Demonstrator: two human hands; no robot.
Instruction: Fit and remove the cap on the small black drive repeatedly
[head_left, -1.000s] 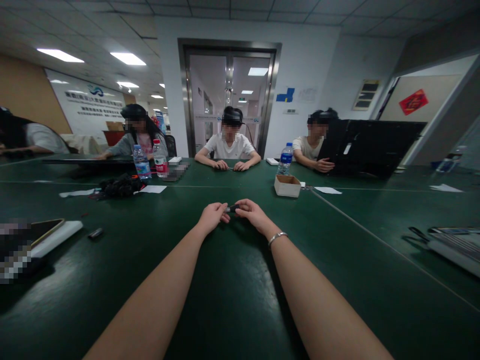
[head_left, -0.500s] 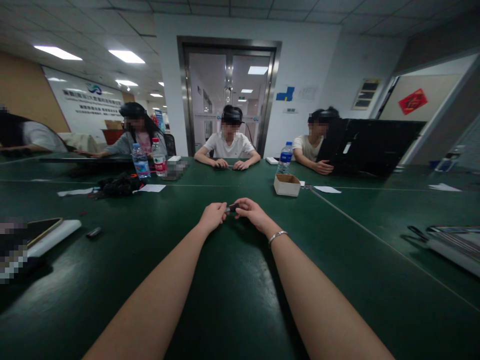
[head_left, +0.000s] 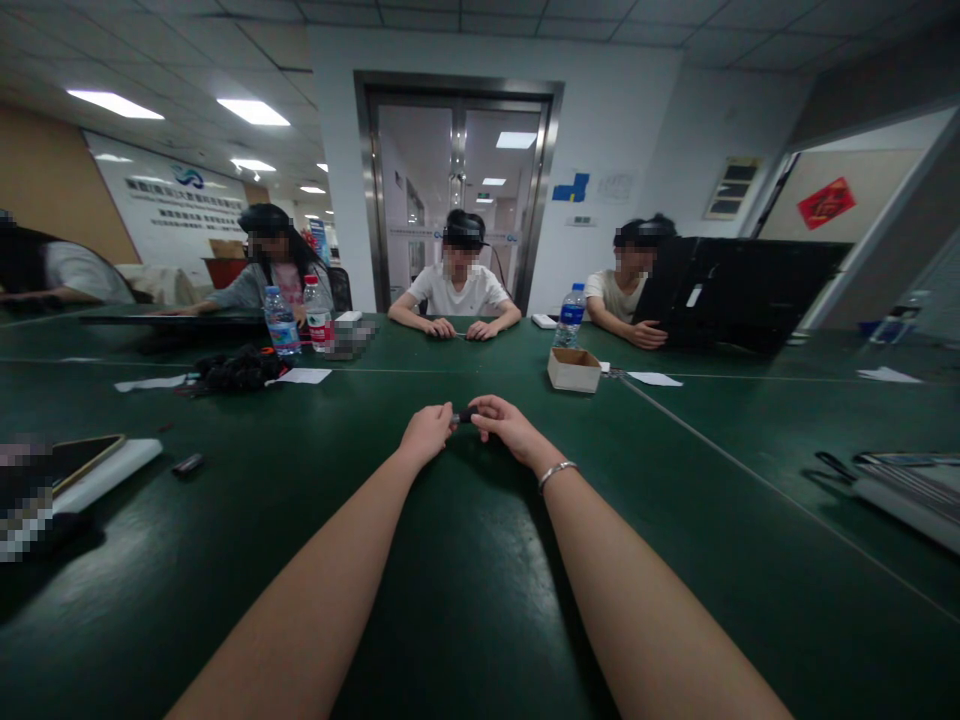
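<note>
Both my arms stretch out over a dark green table [head_left: 465, 600]. My left hand [head_left: 425, 434] and my right hand [head_left: 506, 425] meet at the table's middle, fingers pinched on the two ends of a small dark stick-like object [head_left: 465, 415] with a light tip toward the left. It is too small to name more exactly. A silver bracelet [head_left: 556, 472] sits on my right wrist.
A small cardboard box [head_left: 574, 370] and a water bottle [head_left: 571, 316] stand beyond my hands. Two bottles [head_left: 283, 322] and a black heap [head_left: 236, 370] lie far left. A small dark piece [head_left: 187, 464] and a phone [head_left: 79, 462] lie left. Several people sit around the table.
My hands stay together on the small object; the fingers shift slightly. The view has drifted a little.
</note>
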